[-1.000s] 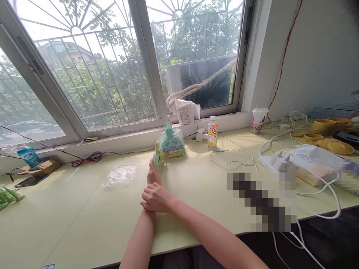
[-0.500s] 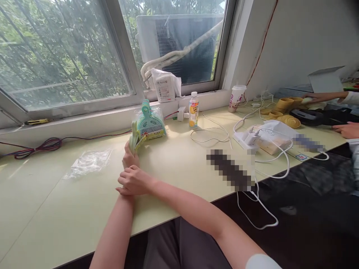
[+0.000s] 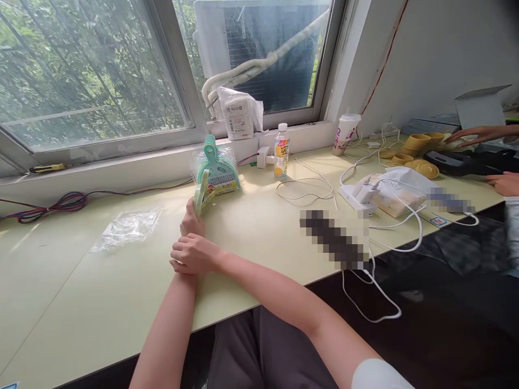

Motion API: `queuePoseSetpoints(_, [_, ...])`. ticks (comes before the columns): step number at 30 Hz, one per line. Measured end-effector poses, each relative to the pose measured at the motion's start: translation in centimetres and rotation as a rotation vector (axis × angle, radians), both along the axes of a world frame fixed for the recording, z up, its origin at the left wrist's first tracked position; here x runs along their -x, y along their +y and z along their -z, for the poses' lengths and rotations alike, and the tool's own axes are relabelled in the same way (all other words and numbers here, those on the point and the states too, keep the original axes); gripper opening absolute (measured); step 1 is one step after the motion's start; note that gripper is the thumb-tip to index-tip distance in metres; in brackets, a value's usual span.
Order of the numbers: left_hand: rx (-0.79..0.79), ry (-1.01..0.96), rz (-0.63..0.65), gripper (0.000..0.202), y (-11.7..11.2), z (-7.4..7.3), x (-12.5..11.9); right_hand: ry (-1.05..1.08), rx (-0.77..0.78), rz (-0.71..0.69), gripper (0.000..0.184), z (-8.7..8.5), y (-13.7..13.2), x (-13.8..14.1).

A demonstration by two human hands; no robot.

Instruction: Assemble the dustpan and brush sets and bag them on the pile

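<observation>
My left hand (image 3: 192, 221) is stretched forward over the pale green table (image 3: 101, 292) and grips a small light-green plastic piece (image 3: 200, 192) held upright. Just beyond it stands a teal mini dustpan and brush set (image 3: 217, 170) in clear wrapping, leaning near the window sill. My right hand (image 3: 193, 254) lies across my left wrist with its fingers curled around it, holding no object.
An empty clear plastic bag (image 3: 127, 229) lies to the left. A juice bottle (image 3: 281, 158), a cup (image 3: 343, 134), white cables and a charger (image 3: 365, 193) sit to the right. Another person's hands (image 3: 478, 134) work among yellow rings (image 3: 424, 170) at far right. Coloured wires (image 3: 60, 205) run along the sill.
The camera has tilted down and turned right. My left hand has lifted the green piece slightly closer to the dustpan set. My right hand stays on my left wrist.
</observation>
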State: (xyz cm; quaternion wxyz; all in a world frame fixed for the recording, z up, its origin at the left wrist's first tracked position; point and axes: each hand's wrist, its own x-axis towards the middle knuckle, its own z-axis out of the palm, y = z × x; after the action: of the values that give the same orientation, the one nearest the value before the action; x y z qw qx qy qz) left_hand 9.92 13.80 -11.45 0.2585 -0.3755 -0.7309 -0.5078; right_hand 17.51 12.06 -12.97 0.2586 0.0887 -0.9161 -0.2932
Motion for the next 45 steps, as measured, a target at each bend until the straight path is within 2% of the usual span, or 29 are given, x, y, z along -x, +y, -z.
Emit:
queuePoseSetpoints(3, [0.010, 0.010, 0.016, 0.059, -0.1, 0.0, 0.2, -0.004, -0.026, -0.011, 0.040, -0.1, 0.1, -0.3])
queuePoseSetpoints(9, [-0.088, -0.090, -0.061, 0.054, -0.2, -0.4, 0.5, 0.052, -0.019, -0.025, 0.040, -0.1, 0.3, -0.3])
queuePoseSetpoints(13, [-0.050, -0.106, -0.014, 0.055, -0.6, -0.5, 0.1, 0.027, -0.015, -0.023, 0.041, 0.0, 0.4, 0.1])
queuePoseSetpoints(18, [-0.011, 0.015, 0.049, 0.057, -0.8, -0.3, 0.2, 0.012, -0.014, -0.016, 0.039, 0.1, 0.8, -0.2])
queuePoseSetpoints(23, [-0.035, -0.019, 0.028, 0.056, -0.8, -0.3, 0.6, 0.094, -0.023, -0.029, 0.036, -0.1, 1.0, -0.6])
queuePoseSetpoints(39, [0.003, -0.006, 0.045, 0.056, -0.5, -0.2, 0.6, 0.036, -0.044, -0.053, 0.039, 0.1, 0.6, -0.5])
queuePoseSetpoints(45, [-0.010, -0.010, 0.069, 0.058, -0.3, -0.1, 0.4, 0.077, -0.037, -0.078, 0.040, 0.3, 0.7, -0.1])
